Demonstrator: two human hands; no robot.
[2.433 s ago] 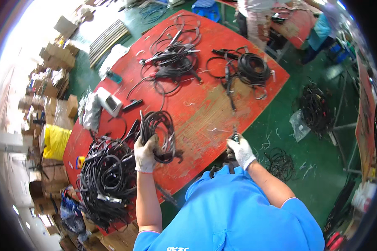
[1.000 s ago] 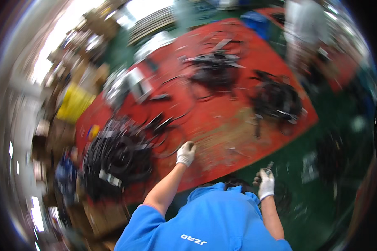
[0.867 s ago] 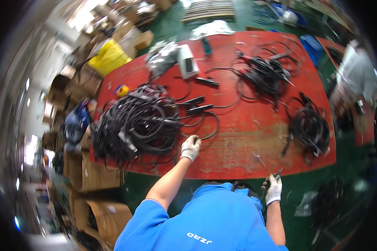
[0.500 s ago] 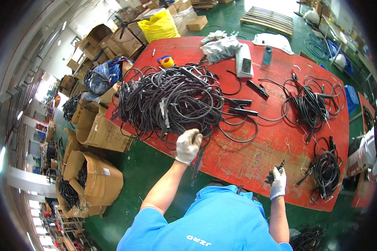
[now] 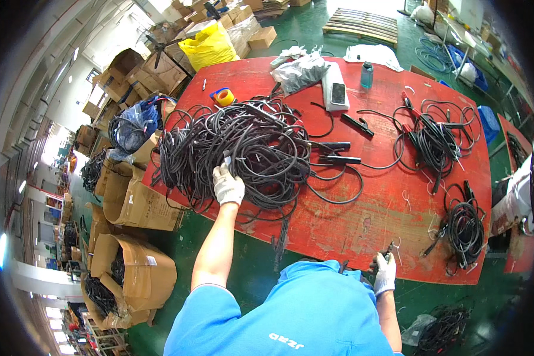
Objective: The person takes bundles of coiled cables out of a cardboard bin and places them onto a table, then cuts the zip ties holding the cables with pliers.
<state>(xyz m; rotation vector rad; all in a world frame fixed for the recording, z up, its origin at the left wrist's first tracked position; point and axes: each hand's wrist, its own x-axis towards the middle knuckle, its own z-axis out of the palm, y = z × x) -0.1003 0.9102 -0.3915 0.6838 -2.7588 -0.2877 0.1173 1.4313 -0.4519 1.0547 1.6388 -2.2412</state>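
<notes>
A large tangled heap of black cables lies on the red tabletop. At the heap's near side, my left hand, in a white glove, has its fingers closed round a grey metal piece whose top end shows above them. The hand covers the rest of that piece. My right hand, gloved too, is at the table's near edge. It is closed on a small black hand tool with a narrow tip; its exact kind is hard to make out. A thin white strand lies beside the tip.
Two coiled cable bundles lie on the table's right. Black clamps sit right of the heap. Farther back are a tape roll, a white device and a bottle. Open cartons stand left of the table.
My left hand has moved left and up onto the grey piece in the heap. My right hand, still holding the tool, has shifted slightly left and nearer me.
</notes>
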